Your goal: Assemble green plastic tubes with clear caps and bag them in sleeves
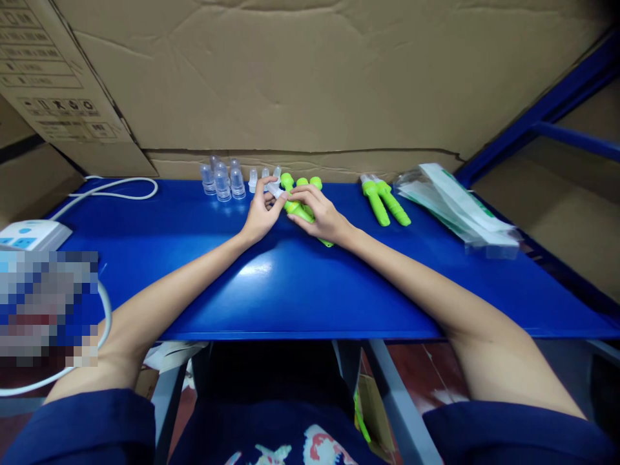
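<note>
Sleeves (87, 423) nearest, hands (327, 218) hold tool (303, 213); bag (498, 250) contains packs (455, 194).

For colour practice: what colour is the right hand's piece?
The piece is mostly lime green (head view).

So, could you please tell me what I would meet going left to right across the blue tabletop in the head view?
White power strip, cluster of larger clear cylinders, left hand, right hand, two green handles lying down, plastic packaging.
</note>
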A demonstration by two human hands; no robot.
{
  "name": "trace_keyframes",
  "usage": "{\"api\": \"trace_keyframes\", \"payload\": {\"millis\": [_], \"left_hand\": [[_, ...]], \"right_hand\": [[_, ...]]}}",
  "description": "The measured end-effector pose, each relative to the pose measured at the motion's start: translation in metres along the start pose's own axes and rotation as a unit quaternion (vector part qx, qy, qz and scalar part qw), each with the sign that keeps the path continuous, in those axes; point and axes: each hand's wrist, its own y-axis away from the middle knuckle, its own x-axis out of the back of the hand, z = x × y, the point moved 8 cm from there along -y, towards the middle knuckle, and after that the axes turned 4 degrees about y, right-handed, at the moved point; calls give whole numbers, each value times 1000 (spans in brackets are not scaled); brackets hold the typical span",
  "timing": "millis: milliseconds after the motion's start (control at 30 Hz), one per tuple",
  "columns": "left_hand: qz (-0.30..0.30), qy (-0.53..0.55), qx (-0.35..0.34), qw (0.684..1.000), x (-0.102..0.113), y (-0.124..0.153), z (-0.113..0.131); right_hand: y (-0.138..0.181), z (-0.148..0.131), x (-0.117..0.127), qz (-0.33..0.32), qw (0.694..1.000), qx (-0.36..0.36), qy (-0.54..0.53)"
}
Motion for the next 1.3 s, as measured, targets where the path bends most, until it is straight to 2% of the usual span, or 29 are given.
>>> {"api": "trace_keyframes", "payload": {"millis": [700,1100,1300], "left_hand": [[-18,-18,0,1000,-4,1,3],[-32,-56,3,998,-4,0,10],[-33,-55,14,998,-4,0,8]], "right_hand": [[-1,0,1,-4,1000,-8,-2],[1,0,4,36,999,27,13],[0,6,1,18,1000,-6,-2]]}}
